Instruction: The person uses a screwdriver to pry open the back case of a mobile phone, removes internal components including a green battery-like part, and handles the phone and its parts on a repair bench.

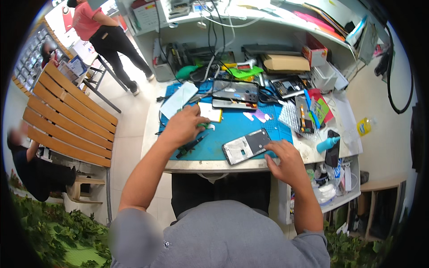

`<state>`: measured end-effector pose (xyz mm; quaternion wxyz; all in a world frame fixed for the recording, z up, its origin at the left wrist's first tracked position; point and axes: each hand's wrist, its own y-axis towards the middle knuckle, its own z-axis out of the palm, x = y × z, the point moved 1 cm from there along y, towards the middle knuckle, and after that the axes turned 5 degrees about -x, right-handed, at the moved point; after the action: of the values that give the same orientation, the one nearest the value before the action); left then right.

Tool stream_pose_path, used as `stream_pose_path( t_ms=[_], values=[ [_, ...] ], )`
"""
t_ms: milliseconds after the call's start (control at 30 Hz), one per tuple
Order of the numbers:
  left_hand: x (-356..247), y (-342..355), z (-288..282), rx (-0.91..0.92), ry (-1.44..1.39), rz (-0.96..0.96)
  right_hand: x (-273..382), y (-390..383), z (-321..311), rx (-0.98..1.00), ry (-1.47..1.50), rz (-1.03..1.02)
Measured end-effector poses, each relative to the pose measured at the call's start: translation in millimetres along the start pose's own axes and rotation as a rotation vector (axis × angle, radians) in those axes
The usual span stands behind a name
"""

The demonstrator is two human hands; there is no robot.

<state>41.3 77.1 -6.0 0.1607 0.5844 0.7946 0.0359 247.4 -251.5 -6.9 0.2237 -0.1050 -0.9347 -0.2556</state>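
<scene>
On the blue work mat, my left hand is over the left half with its fingers bent. A small green and white item shows under its thumb; what the fingertips grip is hidden. Just beyond lies a white battery with a yellow edge. A grey and black phone frame lies near the mat's front edge. My right hand is at the frame's right end, fingers apart, fingertips touching its edge. A dark slim tool rests below my left hand.
A white flat panel and an opened phone lie farther back. To the right are bubble wrap, a teal bottle and a dark phone. An open drawer juts out below. Other people are at the left.
</scene>
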Motion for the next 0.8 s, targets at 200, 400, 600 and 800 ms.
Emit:
stream_pose_path(
  t_ms=[200,400,600,800],
  values=[
    [6.8,16.8,-0.3,0.117,0.023,0.078,-5.8,-1.9,1.1,-0.017,0.006,-0.006],
    [6.5,35.3,-2.1,0.211,-0.049,0.123,-11.3,-8.3,3.8,-0.024,0.002,-0.005],
    [5.2,37.1,-13.1,0.054,-0.226,0.142,-20.4,-4.3,12.7,-0.093,-0.023,0.058],
    [-72.8,53.2,7.5,0.138,-0.841,-0.25,-30.4,-10.5,26.0,-0.196,0.01,0.112]
  ],
)
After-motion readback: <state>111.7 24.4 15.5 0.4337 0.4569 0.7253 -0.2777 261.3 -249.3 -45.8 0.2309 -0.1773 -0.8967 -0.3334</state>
